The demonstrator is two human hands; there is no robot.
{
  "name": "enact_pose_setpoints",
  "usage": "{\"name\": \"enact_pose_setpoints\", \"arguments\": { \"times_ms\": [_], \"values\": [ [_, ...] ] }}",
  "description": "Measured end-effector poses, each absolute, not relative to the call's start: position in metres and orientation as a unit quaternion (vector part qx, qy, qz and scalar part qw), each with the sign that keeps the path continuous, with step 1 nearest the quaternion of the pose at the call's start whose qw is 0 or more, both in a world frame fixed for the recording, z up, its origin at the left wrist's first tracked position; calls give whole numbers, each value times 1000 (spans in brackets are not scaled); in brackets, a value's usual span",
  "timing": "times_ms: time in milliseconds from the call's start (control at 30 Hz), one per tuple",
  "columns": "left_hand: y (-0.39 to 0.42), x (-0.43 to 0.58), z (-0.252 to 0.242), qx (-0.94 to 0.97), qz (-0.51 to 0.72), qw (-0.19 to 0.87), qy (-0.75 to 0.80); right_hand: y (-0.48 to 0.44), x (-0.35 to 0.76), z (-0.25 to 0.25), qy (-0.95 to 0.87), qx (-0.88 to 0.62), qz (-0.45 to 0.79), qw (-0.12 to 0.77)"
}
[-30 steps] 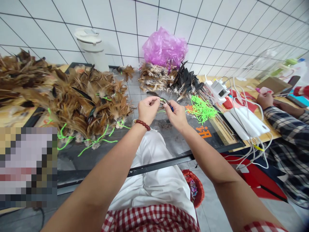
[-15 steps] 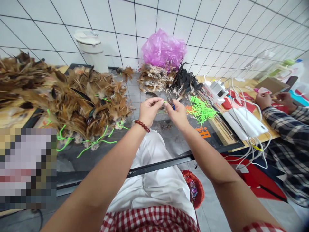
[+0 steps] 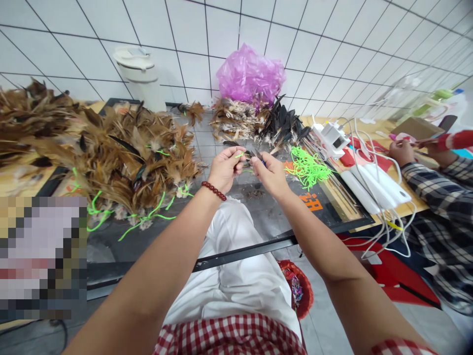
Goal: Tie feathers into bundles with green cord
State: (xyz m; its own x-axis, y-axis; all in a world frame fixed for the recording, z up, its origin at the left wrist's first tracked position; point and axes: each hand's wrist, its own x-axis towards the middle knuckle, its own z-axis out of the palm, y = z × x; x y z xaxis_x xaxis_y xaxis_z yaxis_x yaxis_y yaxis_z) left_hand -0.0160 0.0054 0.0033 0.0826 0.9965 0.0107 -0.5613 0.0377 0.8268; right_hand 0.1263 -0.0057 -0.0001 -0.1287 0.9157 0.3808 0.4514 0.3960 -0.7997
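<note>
The person's left hand is clamped in a pinch, thumb against forefinger, on a short green cord. The right hand is just beside it, its fingers closed around a blue-handled tool whose dark tip points toward the left fingers; it looks like small scissors, though blur and the grip make this hard to confirm. The 2 hands are near each other but apart, above the table. A dark feather shows just beyond the left fingertips; whether it is held cannot be told.

On the person's left spreads a large heap of brown feathers, with green ends trailing at its near edge. Farther back, a pile of paler feathers and a bunch of black feathers lie near a purple plastic bag. A loose tangle of green cords lies to the right of the right hand. At far right, a co-worker's hand extends from a plaid sleeve.
</note>
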Motion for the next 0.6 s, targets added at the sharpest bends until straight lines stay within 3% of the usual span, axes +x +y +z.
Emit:
{"name": "enact_pose_setpoints", "arguments": {
  "times_ms": [233, 600],
  "values": [
    [7, -19, 0, 358, 580, 673, 288, -11, 121, 3, -733, -476, 269, 404],
    [7, -19, 0, 347, 586, 672, 290, -8, 121, -2, -733, -465, 286, 407]
  ]
}}
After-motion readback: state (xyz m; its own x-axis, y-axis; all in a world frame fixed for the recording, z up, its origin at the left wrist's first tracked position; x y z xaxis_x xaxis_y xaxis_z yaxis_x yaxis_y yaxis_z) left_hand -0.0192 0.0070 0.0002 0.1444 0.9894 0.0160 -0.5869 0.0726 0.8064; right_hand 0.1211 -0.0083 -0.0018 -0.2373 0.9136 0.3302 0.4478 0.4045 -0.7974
